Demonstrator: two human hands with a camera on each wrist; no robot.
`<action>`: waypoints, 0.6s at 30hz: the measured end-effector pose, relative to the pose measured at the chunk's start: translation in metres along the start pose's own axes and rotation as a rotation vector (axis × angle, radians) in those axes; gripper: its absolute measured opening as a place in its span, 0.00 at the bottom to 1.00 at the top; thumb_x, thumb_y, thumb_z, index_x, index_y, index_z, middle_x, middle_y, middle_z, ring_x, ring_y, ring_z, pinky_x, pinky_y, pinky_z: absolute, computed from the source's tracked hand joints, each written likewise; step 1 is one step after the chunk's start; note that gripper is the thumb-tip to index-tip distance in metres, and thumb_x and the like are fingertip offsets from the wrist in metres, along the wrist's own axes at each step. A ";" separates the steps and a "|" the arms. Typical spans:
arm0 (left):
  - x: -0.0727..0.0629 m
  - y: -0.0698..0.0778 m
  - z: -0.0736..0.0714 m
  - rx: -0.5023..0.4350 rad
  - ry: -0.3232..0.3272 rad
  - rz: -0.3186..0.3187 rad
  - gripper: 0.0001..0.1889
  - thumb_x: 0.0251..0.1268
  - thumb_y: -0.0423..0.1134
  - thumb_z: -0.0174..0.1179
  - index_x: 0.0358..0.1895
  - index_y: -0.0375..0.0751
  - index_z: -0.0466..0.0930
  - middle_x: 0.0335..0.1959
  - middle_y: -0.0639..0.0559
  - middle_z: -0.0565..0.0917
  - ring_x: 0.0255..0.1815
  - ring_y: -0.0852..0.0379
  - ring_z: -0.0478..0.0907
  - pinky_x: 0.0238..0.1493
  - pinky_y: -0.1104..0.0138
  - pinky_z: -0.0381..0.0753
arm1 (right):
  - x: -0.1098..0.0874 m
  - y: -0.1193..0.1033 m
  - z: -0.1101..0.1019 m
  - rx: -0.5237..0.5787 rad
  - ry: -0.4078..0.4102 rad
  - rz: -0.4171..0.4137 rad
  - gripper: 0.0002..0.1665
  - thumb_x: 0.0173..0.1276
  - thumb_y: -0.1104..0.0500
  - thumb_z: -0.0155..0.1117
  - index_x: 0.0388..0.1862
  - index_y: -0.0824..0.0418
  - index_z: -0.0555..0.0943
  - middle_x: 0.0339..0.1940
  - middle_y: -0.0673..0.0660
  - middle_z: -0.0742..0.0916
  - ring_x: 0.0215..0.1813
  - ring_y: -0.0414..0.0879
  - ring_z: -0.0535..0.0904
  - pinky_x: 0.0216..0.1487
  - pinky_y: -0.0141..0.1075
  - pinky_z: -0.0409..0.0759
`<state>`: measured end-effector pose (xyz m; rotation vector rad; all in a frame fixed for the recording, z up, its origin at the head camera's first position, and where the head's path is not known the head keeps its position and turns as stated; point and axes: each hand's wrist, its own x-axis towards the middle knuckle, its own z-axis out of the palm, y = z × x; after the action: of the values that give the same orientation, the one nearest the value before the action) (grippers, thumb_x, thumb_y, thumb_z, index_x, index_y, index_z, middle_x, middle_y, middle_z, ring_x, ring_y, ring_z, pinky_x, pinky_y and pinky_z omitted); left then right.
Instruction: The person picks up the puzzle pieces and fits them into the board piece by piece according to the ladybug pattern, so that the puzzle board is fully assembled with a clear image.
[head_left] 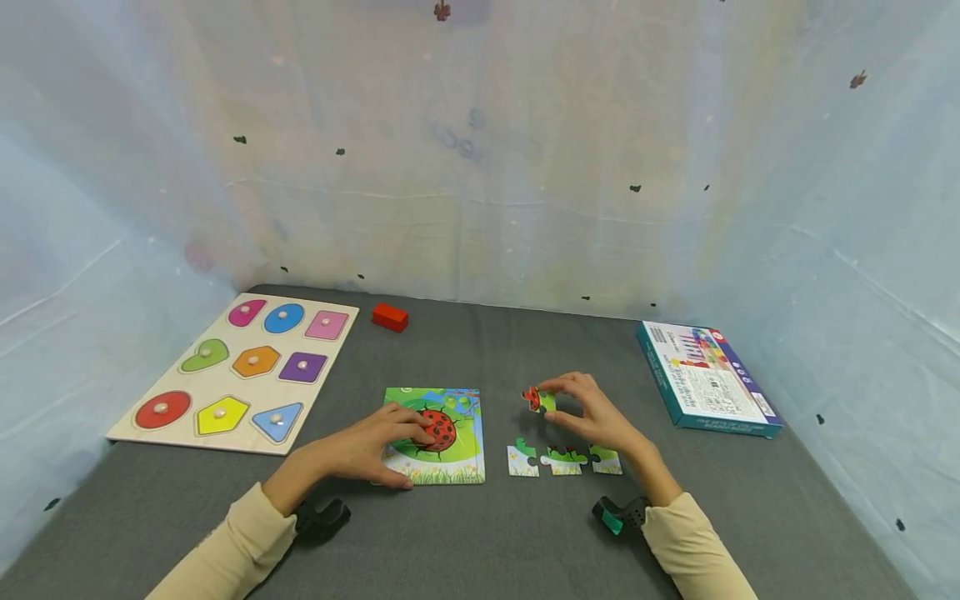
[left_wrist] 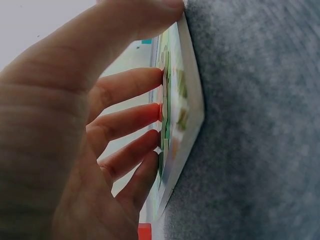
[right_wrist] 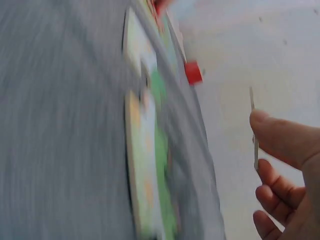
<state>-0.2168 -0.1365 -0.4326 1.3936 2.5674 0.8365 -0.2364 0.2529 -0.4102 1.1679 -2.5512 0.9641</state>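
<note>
My left hand point(head_left: 360, 446) rests on a square ladybug jigsaw puzzle point(head_left: 467, 462). In the left wrist view its nearly straight fingers point(left_wrist: 135, 120) touch the picture, and the thumb lies at the board's edge. To the right, my right hand point(head_left: 598, 417) pinches a red-and-green jigsaw piece point(head_left: 547, 402) between thumb and fingers, held above the table. The right wrist view shows that piece point(right_wrist: 255, 145) edge-on. Below it three loose pieces lie in a row: a left one point(head_left: 521, 463), a middle one point(head_left: 564, 467) and a right one point(head_left: 607, 463).
A wooden shape board point(head_left: 187, 388) with coloured knobbed shapes lies at the left. Behind the puzzle is a red block point(head_left: 390, 317). A flat teal-edged box point(head_left: 705, 379) lies at the right. Pale sheeting point(head_left: 480, 233) hangs behind the grey table point(head_left: 450, 550).
</note>
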 end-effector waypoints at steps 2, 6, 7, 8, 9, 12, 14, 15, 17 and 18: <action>0.000 0.000 0.000 0.009 -0.002 -0.003 0.27 0.50 0.55 0.68 0.55 0.55 0.76 0.60 0.56 0.71 0.60 0.56 0.61 0.58 0.51 0.66 | 0.007 -0.006 0.007 -0.004 -0.007 -0.008 0.23 0.62 0.60 0.65 0.57 0.61 0.75 0.51 0.57 0.79 0.51 0.53 0.69 0.50 0.48 0.65; 0.001 0.001 0.001 0.028 0.004 0.005 0.27 0.50 0.55 0.68 0.55 0.54 0.76 0.59 0.57 0.72 0.59 0.56 0.62 0.57 0.53 0.67 | 0.021 -0.020 0.021 -0.006 -0.029 -0.019 0.23 0.63 0.57 0.64 0.57 0.60 0.76 0.49 0.56 0.78 0.50 0.53 0.69 0.50 0.47 0.65; 0.001 0.001 0.001 0.029 0.007 0.009 0.27 0.50 0.55 0.68 0.55 0.54 0.76 0.59 0.57 0.72 0.59 0.56 0.62 0.57 0.53 0.67 | 0.024 -0.023 0.025 -0.004 -0.038 -0.027 0.23 0.63 0.57 0.64 0.57 0.60 0.75 0.49 0.56 0.78 0.50 0.53 0.69 0.51 0.47 0.65; 0.001 0.001 0.002 0.032 0.011 0.014 0.27 0.50 0.55 0.67 0.55 0.54 0.76 0.58 0.57 0.72 0.58 0.56 0.62 0.56 0.54 0.67 | 0.026 -0.025 0.029 -0.006 -0.043 -0.043 0.23 0.63 0.58 0.64 0.57 0.61 0.75 0.49 0.57 0.78 0.50 0.54 0.69 0.50 0.47 0.65; 0.001 0.001 0.002 0.035 0.015 0.018 0.27 0.51 0.55 0.67 0.55 0.54 0.76 0.58 0.58 0.72 0.58 0.57 0.62 0.56 0.54 0.68 | 0.029 -0.027 0.033 -0.005 -0.050 -0.050 0.23 0.63 0.58 0.64 0.57 0.61 0.75 0.48 0.57 0.77 0.49 0.55 0.68 0.50 0.46 0.65; 0.001 0.001 0.003 0.050 0.031 0.034 0.26 0.52 0.56 0.66 0.55 0.55 0.76 0.56 0.60 0.72 0.56 0.57 0.63 0.55 0.55 0.68 | 0.036 -0.032 0.044 0.001 -0.074 -0.066 0.24 0.62 0.58 0.65 0.56 0.62 0.76 0.47 0.58 0.77 0.48 0.55 0.68 0.49 0.45 0.64; 0.002 0.000 0.003 0.060 0.039 0.040 0.25 0.53 0.57 0.65 0.55 0.55 0.76 0.55 0.61 0.73 0.55 0.58 0.64 0.54 0.55 0.69 | 0.040 -0.035 0.051 -0.010 -0.085 -0.070 0.24 0.61 0.57 0.66 0.56 0.62 0.76 0.47 0.57 0.77 0.48 0.54 0.68 0.48 0.44 0.64; 0.002 0.000 0.003 0.066 0.043 0.044 0.25 0.54 0.57 0.64 0.55 0.55 0.76 0.55 0.61 0.73 0.55 0.58 0.64 0.54 0.55 0.69 | 0.041 -0.036 0.054 -0.010 -0.094 -0.063 0.24 0.61 0.57 0.67 0.56 0.61 0.76 0.47 0.57 0.77 0.48 0.53 0.68 0.48 0.44 0.64; 0.002 0.000 0.003 0.074 0.046 0.048 0.24 0.54 0.58 0.63 0.54 0.55 0.76 0.54 0.61 0.73 0.54 0.58 0.64 0.53 0.55 0.69 | 0.045 -0.039 0.059 -0.022 -0.109 -0.063 0.24 0.61 0.57 0.67 0.56 0.61 0.76 0.48 0.57 0.77 0.49 0.51 0.68 0.49 0.44 0.64; 0.002 0.000 0.003 0.074 0.044 0.045 0.24 0.54 0.58 0.63 0.54 0.55 0.76 0.54 0.62 0.73 0.55 0.58 0.64 0.54 0.55 0.69 | 0.046 -0.040 0.062 -0.031 -0.117 -0.060 0.24 0.61 0.56 0.67 0.55 0.61 0.76 0.48 0.57 0.77 0.49 0.49 0.67 0.49 0.44 0.64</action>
<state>-0.2175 -0.1338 -0.4349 1.4748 2.6351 0.7950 -0.2319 0.1667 -0.4204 1.3208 -2.5941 0.8639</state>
